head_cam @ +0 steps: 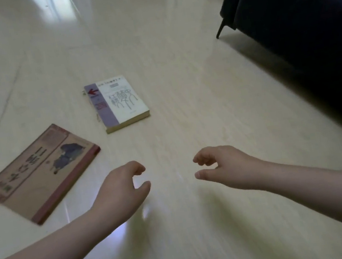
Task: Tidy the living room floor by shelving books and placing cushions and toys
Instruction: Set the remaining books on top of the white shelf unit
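Two books lie flat on the pale floor. A thick white book with a purple spine strip and a red arrow [117,102] sits ahead of me. Nearer and to the left lies a thin brown book with a dark red spine [40,172]. My left hand [121,186] hovers just right of the brown book, fingers loosely curled, holding nothing. My right hand [220,166] hangs level with it further right, also loosely curled and empty. Both hands are apart from the books.
A dark blue sofa [301,25] on thin black legs [220,29] fills the right side and casts a shadow on the floor. Glossy cream floor tiles [203,225] stretch all around the books and to the far left.
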